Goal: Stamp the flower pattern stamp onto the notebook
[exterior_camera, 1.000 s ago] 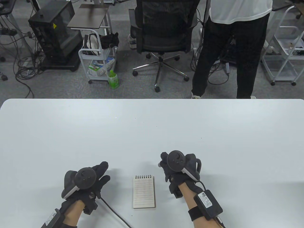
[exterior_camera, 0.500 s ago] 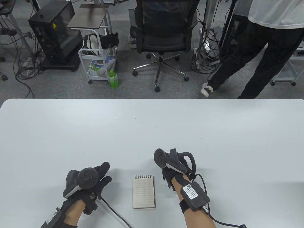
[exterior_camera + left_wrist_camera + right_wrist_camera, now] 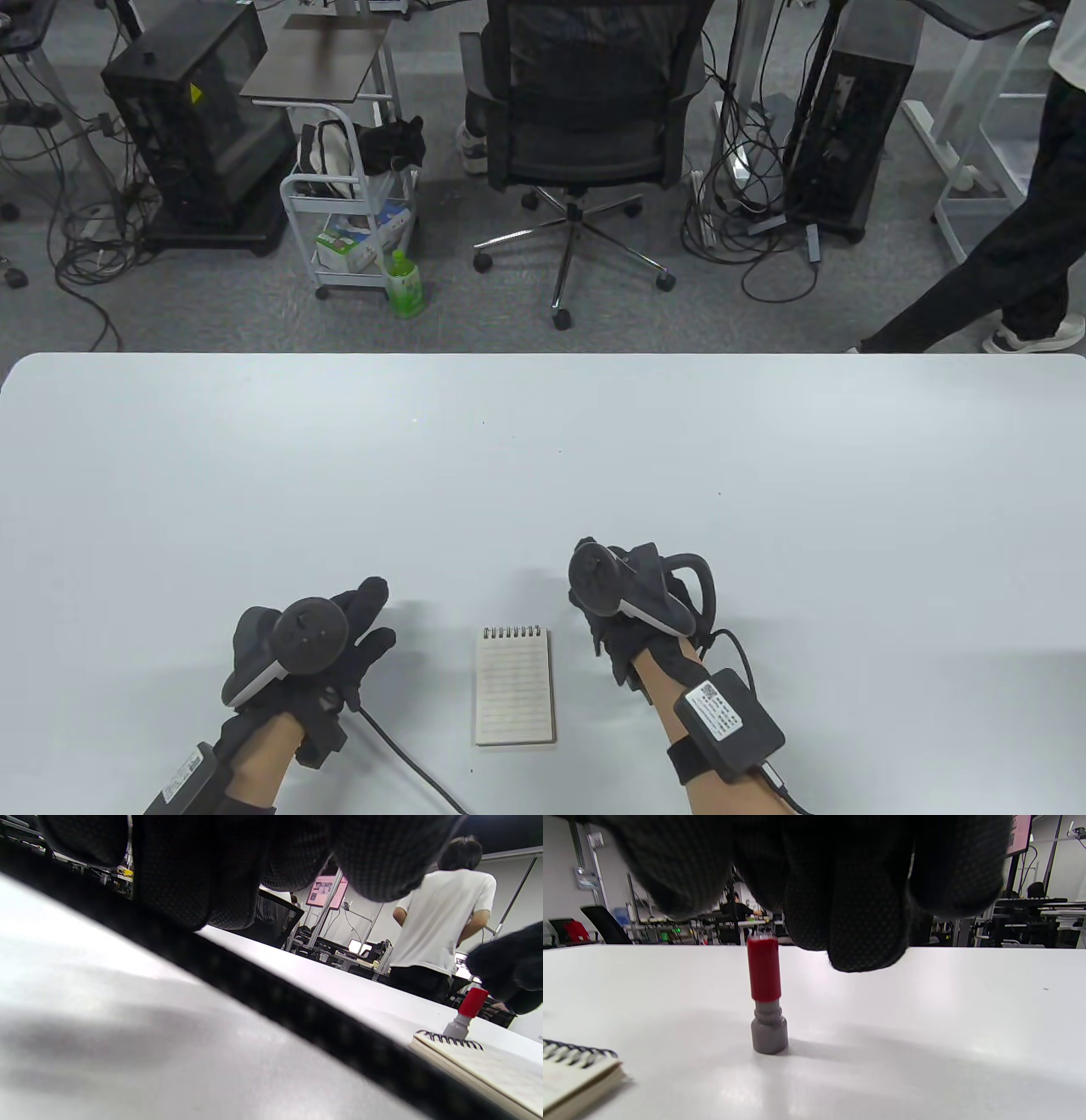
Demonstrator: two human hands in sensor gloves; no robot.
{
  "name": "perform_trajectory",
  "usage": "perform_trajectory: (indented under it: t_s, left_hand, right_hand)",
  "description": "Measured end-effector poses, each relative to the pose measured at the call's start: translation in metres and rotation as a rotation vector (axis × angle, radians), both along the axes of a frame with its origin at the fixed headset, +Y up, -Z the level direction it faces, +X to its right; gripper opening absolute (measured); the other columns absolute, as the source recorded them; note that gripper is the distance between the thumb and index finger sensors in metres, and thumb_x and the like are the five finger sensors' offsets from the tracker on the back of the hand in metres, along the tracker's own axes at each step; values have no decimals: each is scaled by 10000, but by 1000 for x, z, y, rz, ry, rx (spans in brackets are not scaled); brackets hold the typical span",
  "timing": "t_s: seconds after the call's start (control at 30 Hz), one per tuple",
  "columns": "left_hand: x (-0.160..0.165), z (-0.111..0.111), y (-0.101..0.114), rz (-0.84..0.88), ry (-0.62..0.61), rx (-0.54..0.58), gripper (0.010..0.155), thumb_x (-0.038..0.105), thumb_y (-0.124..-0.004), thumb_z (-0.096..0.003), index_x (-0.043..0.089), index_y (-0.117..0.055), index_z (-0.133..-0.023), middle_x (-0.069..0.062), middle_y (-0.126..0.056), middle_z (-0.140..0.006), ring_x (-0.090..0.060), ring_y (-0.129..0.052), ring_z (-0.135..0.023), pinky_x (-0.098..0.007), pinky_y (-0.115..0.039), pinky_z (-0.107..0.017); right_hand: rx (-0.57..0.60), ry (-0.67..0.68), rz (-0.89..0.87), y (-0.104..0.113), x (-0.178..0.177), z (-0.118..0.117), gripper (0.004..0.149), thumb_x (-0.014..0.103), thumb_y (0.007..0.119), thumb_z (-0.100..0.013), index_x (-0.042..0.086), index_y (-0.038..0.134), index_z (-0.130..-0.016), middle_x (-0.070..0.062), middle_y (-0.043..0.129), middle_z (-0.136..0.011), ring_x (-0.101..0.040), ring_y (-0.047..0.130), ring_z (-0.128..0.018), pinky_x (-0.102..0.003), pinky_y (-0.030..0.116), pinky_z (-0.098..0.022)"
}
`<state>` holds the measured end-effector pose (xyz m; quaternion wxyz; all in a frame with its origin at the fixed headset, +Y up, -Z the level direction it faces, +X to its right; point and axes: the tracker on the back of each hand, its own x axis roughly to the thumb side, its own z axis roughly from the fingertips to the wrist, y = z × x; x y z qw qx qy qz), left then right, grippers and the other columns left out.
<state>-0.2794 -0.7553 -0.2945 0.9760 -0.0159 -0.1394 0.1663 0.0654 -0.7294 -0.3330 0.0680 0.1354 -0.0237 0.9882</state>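
Wide white table [image 3: 543, 475]. Small spiral-bound lined notebook [image 3: 515, 687] lies flat between my hands. My left hand [image 3: 318, 649] rests fingers spread, empty. My right hand [image 3: 632, 607] hovers above the upright red-capped grey stamp [image 3: 766, 995], fingers loose, not touching it.

Beyond the white table [image 3: 543, 475]: grey floor [image 3: 212, 314], black office chair [image 3: 585, 110], white cart [image 3: 352, 221].
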Motion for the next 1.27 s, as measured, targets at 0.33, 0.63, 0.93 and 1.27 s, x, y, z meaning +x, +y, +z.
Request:
perform_trajectory:
  t_s: [0.33,0.63,0.93,1.27]
  left_hand:
    - [-2,2,3,-25,-1,10,674,473,-747,-429,115,-653,-992,-221,-815,-933,-464,-862,-741,-693,-586,-569]
    - [-1,1,-3,-51,17,-11,673,486,-736,-430,123,-657,-992,-215,-806,-943,-466,-855,-758,-696,-582,-574]
    - [1,2,-7,-81,15,-37,670,496,-723,-430,128,-668,-987,-212,-809,-944,-465,-855,-765,-699,-580,-577]
    - [0,2,-10,-89,14,-76,668,499,-718,-431,131,-669,-987,-211,-807,-947,-466,-850,-773,-701,-575,-581]
  right_hand:
    - [147,16,-97,-5,45,45,611,411,832,-383,157,729,-929,-184,808,-846,-378,972,-676,-568,763,-511]
    - [94,21,-2,-22,63,44,642,440,806,-388,180,688,-963,-180,756,-907,-409,907,-783,-586,715,-577]
    - [39,-4,-11,-29,73,41,619,437,801,-393,180,714,-949,-184,772,-896,-414,918,-767,-594,720,-566]
    - [-2,-12,-10,-33,74,40,620,438,798,-394,176,713,-949,-185,779,-890,-413,925,-757,-595,723,-562]
